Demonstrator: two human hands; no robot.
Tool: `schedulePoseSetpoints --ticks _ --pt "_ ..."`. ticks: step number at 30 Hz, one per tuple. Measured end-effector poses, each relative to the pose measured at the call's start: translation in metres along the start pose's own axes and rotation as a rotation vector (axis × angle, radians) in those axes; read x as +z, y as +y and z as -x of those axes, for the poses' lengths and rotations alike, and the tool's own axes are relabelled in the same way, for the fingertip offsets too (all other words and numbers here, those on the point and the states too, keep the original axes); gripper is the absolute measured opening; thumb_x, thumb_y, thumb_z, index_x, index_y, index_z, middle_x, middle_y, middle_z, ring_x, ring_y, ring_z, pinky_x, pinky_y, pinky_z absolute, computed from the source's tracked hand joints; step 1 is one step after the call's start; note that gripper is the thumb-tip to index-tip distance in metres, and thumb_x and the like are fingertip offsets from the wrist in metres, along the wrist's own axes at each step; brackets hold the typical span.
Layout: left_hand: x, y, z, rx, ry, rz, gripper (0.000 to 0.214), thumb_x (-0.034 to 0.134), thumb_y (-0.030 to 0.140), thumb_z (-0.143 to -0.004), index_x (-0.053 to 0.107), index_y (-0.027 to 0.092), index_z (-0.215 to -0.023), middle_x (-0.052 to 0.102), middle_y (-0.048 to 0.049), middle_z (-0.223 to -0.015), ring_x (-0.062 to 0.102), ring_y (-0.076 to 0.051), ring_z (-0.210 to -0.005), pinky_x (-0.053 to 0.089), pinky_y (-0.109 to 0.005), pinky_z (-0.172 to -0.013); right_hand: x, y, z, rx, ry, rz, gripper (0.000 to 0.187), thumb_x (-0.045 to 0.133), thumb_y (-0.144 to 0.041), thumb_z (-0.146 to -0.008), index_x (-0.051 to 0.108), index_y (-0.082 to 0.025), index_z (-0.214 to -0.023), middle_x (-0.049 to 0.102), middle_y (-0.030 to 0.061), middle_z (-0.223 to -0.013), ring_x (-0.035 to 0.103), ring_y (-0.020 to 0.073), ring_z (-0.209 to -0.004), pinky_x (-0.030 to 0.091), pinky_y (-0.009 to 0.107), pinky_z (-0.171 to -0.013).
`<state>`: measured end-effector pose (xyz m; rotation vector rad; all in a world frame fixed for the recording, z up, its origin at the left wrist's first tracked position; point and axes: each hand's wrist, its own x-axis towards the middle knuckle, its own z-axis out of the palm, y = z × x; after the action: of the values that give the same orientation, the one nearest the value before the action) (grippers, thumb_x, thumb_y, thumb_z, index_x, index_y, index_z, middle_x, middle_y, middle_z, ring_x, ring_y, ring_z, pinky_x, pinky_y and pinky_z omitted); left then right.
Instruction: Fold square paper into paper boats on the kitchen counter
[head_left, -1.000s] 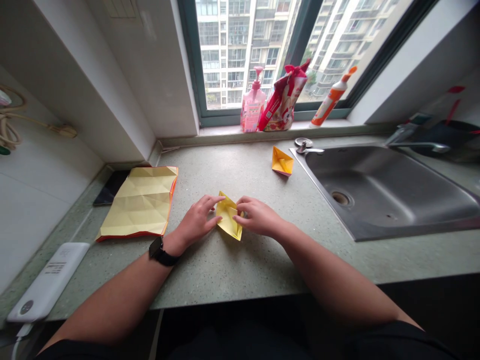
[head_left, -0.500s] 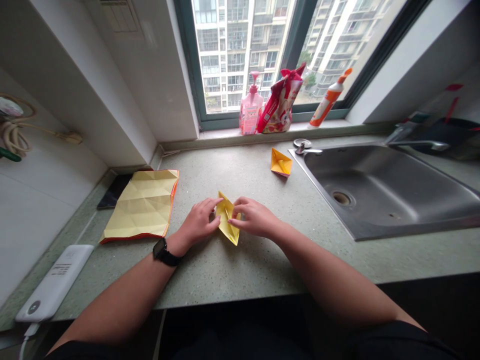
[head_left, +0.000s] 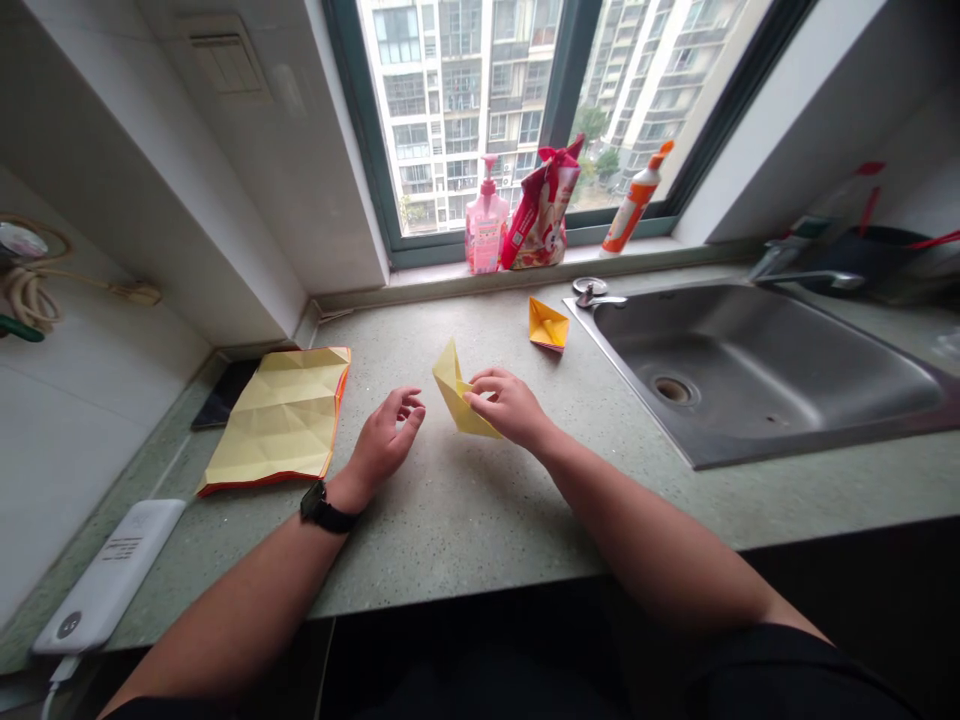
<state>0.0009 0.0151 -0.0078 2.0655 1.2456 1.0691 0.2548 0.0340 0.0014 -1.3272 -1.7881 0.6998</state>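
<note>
Raised a little over the counter is a yellow folded paper boat (head_left: 454,397), tilted, its side toward me. My right hand (head_left: 506,408) pinches its right edge between thumb and fingers. To the left of the boat, my left hand (head_left: 389,432) is off the paper, its fingers loosely curled and apart, with nothing in it. An orange folded paper boat (head_left: 548,325) sits farther back near the sink. On the left lie creased yellow paper sheets (head_left: 281,415) with red-orange edges.
A steel sink (head_left: 765,370) is set in the counter (head_left: 450,530) at right. On the windowsill stand a pink pump bottle (head_left: 486,230), a red bag (head_left: 541,215) and an orange-white bottle (head_left: 631,208). A white power bank (head_left: 112,570) with a cable lies front left.
The yellow paper boat has been lifted off the counter and tipped by my right hand. My left hand has let go of it and drawn back left. The view has shifted slightly.
</note>
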Motion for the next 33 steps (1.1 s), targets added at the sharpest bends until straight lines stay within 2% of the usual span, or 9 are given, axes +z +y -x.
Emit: schedulePoseSetpoints --ticks 4,8,11,14,18,22,27,33 --pt "0.004 0.011 0.002 -0.091 -0.1 0.112 0.052 0.064 0.055 -0.103 0.058 0.021 -0.141 0.075 -0.0122 -0.124 0.073 -0.024 -0.097 0.062 -0.038 -0.088 0.001 -0.003 0.001 -0.036 0.037 -0.034 0.02 0.074 -0.031 -0.095 0.082 -0.023 -0.079 0.073 0.0029 -0.086 0.066 0.0163 -0.076 0.052 0.027 -0.07" --pt "0.009 0.022 0.005 -0.136 -0.184 0.217 0.064 0.067 0.06 -0.101 0.056 0.02 -0.149 0.073 -0.0143 -0.133 0.075 -0.026 -0.099 0.062 -0.037 -0.083 0.01 -0.009 0.008 -0.151 -0.06 -0.033 0.024 0.072 -0.032 -0.098 0.081 -0.022 -0.078 0.07 0.001 -0.076 0.063 0.0149 -0.069 0.047 0.026 -0.066" --pt "0.009 0.024 0.004 -0.148 -0.193 0.221 0.064 0.071 0.058 -0.098 0.06 0.022 -0.15 0.072 -0.0134 -0.141 0.074 -0.03 -0.115 0.061 -0.041 -0.097 0.014 -0.013 0.012 -0.241 -0.128 -0.002 0.022 0.073 -0.031 -0.099 0.082 -0.023 -0.081 0.073 0.0012 -0.078 0.064 0.0147 -0.07 0.048 0.026 -0.069" --pt "0.007 0.02 0.003 -0.175 -0.194 0.276 0.067 0.078 0.054 -0.094 0.062 0.021 -0.15 0.068 -0.0139 -0.15 0.065 -0.034 -0.137 0.053 -0.044 -0.114 0.015 -0.013 0.013 -0.307 -0.122 0.031 0.015 0.072 -0.028 -0.1 0.085 -0.025 -0.093 0.078 0.0024 -0.086 0.067 0.0155 -0.074 0.052 0.028 -0.075" --pt "0.009 0.012 0.001 -0.308 -0.283 0.563 0.063 0.066 0.059 -0.1 0.065 0.017 -0.146 0.077 -0.0153 -0.129 0.074 -0.032 -0.115 0.06 -0.044 -0.098 0.015 -0.01 0.013 -0.315 -0.067 0.054 0.016 0.07 -0.025 -0.1 0.085 -0.026 -0.105 0.081 0.0056 -0.104 0.07 0.0175 -0.08 0.056 0.031 -0.078" --pt "0.011 0.003 0.001 -0.39 -0.247 0.731 0.055 0.058 0.057 -0.103 0.069 0.014 -0.135 0.078 -0.0147 -0.122 0.074 -0.032 -0.112 0.061 -0.045 -0.096 0.013 -0.008 0.012 -0.311 -0.017 0.077 0.018 0.067 -0.025 -0.101 0.084 -0.025 -0.107 0.08 0.0075 -0.111 0.072 0.0214 -0.093 0.059 0.035 -0.087" --pt "0.008 0.002 0.001 -0.442 -0.248 0.761 0.041 0.061 0.048 -0.1 0.073 0.017 -0.124 0.077 -0.0132 -0.122 0.072 -0.029 -0.107 0.063 -0.043 -0.09 0.008 -0.01 0.011 -0.287 0.042 0.097 0.022 0.062 -0.03 -0.104 0.082 -0.025 -0.11 0.078 0.008 -0.11 0.072 0.0238 -0.1 0.058 0.039 -0.093" --pt "0.007 0.0 0.001 -0.418 -0.261 0.768 0.044 0.064 0.042 -0.098 0.072 0.016 -0.133 0.074 -0.0151 -0.133 0.071 -0.031 -0.116 0.061 -0.042 -0.094 0.007 -0.01 0.012 -0.284 -0.006 0.107 0.021 0.072 -0.044 -0.1 0.079 -0.025 -0.101 0.076 0.0087 -0.113 0.069 0.0263 -0.107 0.056 0.042 -0.097"
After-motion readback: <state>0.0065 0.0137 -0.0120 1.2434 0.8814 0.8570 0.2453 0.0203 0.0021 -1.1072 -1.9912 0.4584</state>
